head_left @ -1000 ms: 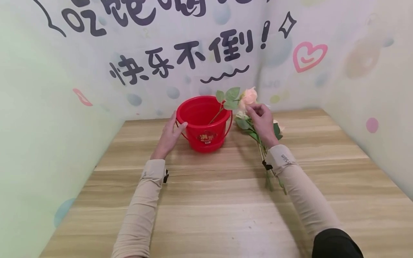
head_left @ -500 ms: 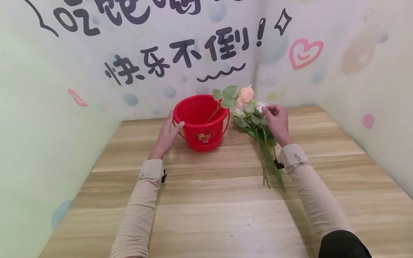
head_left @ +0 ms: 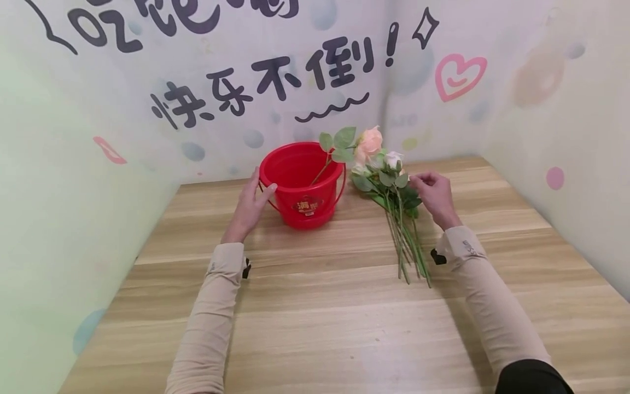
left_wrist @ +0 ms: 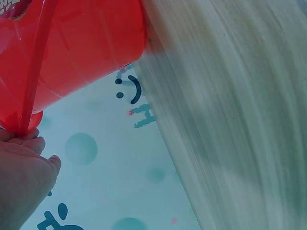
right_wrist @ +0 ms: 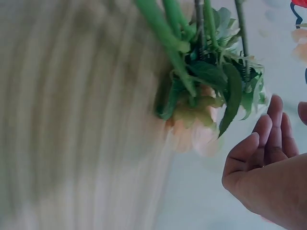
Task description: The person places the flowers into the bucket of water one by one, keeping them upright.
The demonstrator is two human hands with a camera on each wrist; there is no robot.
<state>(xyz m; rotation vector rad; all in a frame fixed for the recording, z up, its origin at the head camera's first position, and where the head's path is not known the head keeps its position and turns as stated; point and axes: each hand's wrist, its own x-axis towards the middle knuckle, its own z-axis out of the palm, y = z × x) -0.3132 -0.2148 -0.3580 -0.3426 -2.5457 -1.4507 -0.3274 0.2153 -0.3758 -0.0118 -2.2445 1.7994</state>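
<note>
A red bucket (head_left: 307, 205) stands upright on the wooden table, its wire-like handle hanging down. My left hand (head_left: 248, 208) rests against the bucket's left side at the rim, fingers extended and thumb spread toward the front. One peach rose (head_left: 369, 143) leans out over the bucket's right rim, its stem inside. To the right lies a bunch of artificial flowers (head_left: 396, 189), with a white rose (head_left: 393, 159) on top and stems toward me. Beside its blooms hovers my right hand (head_left: 435, 198), fingers loosely bent, thumb apart in the right wrist view; contact with the leaves is unclear.
Behind the table (head_left: 315, 328) rises a wall covering (head_left: 266, 126) with black lettering and coloured spots. Side walls border the table at left and right. The bucket and flowers stand near its back edge.
My right hand has moved from the peach rose past the white rose to the right side of the bunch. My left hand stays at the bucket. The head view has shifted slightly.
</note>
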